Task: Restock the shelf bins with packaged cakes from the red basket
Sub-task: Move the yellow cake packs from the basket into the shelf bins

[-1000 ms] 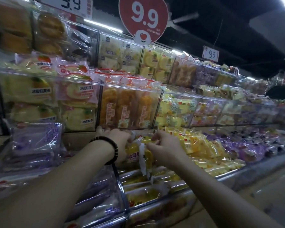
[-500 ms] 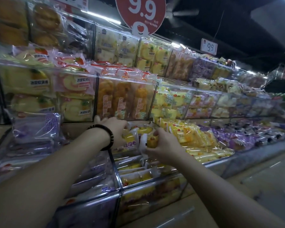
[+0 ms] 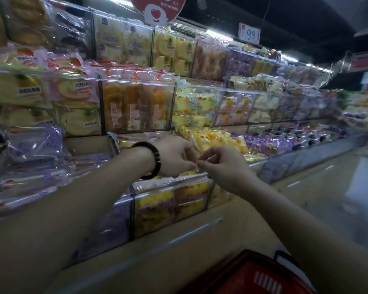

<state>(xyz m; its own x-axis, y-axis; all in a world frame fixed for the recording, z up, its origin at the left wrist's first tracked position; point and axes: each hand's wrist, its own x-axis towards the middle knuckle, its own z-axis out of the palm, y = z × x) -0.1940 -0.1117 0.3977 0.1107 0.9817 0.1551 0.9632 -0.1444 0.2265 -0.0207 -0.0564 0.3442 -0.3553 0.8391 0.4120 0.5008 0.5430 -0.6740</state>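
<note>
My left hand (image 3: 174,158), with a dark bead bracelet at the wrist, and my right hand (image 3: 223,168) meet fingertip to fingertip over the front of a clear shelf bin (image 3: 170,206) of yellow packaged cakes. All the fingers are curled. Directly under the fingertips lies a yellow cake pack (image 3: 189,173) on top of the bin's stack. Blur hides whether the fingers pinch its wrapper. The red basket (image 3: 248,274) shows at the bottom edge, below my right forearm.
Clear bins of wrapped cakes fill the shelves above and to both sides: purple packs (image 3: 34,145) at left, orange ones (image 3: 134,107) behind, loose yellow packs (image 3: 217,141) at right. A pale shelf ledge (image 3: 178,240) runs in front. The aisle floor (image 3: 337,187) lies to the right.
Both hands have drawn back from deep in the bin to its front edge. The view has tipped down, so the red basket now shows.
</note>
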